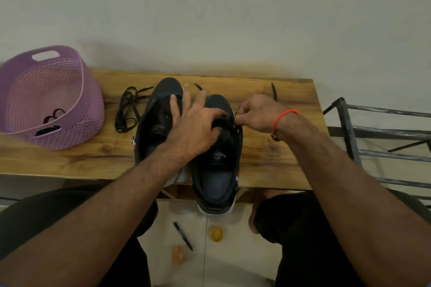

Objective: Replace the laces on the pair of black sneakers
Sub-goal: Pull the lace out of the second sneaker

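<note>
Two black sneakers stand side by side on the wooden table (268, 158), toes away from me. The right sneaker (217, 170) overhangs the front edge. My left hand (196, 126) grips its tongue between thumb and fingers, some fingers spread over the left sneaker (156, 123). My right hand (258, 114) pinches a black lace at the right sneaker's right eyelets. That lace's ends (274, 92) trail toward the table's back edge. A loose black lace (127, 109) lies coiled left of the left sneaker.
A purple perforated basket (46, 98) with black laces inside sits at the table's left end. A dark metal rack (377, 137) stands to the right. On the floor by my knees lie a black marker (183, 235) and two small orange items (216, 233).
</note>
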{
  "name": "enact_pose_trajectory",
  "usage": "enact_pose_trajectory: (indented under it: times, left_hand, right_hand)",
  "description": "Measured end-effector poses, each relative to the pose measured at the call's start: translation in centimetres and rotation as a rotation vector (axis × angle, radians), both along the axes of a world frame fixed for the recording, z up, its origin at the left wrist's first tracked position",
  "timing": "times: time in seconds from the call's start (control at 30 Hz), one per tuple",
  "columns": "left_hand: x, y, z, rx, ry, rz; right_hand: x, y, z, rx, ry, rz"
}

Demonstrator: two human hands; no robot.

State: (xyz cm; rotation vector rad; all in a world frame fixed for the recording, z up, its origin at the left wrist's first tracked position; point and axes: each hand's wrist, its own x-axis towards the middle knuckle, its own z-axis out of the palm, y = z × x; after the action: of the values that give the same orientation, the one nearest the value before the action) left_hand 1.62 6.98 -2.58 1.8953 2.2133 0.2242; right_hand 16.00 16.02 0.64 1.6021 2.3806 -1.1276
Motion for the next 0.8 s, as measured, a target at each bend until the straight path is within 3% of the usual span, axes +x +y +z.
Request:
enact_pose_trajectory:
  times: [0.27, 0.5, 0.6, 0.7, 0.8]
  left_hand:
    - [0.9, 1.1, -0.3, 0.123, 0.155, -0.005]
    - [-5.3, 0.5, 1.4, 0.117, 0.107, 0.32]
    - [-2.2, 0.8, 0.9, 0.159, 0.035, 0.148]
    - [1.5, 0.7, -0.4, 0.084, 0.092, -0.046]
    - [2.1, 0.7, -1.2, 0.064, 0.134, -0.037]
  right_hand:
    - [0.2, -0.2, -0.4, 0.067, -0.042, 0.032]
    - [0.0, -0.7, 0.0, 0.16, -0.126, 0.16]
    - [-0.3, -0.9, 0.1, 0.173, -0.152, 0.194]
    - [-0.3, -1.0, 0.1, 0.182, -0.158, 0.196]
    - [-0.2, -0.9, 0.1, 0.168, -0.15, 0.18]
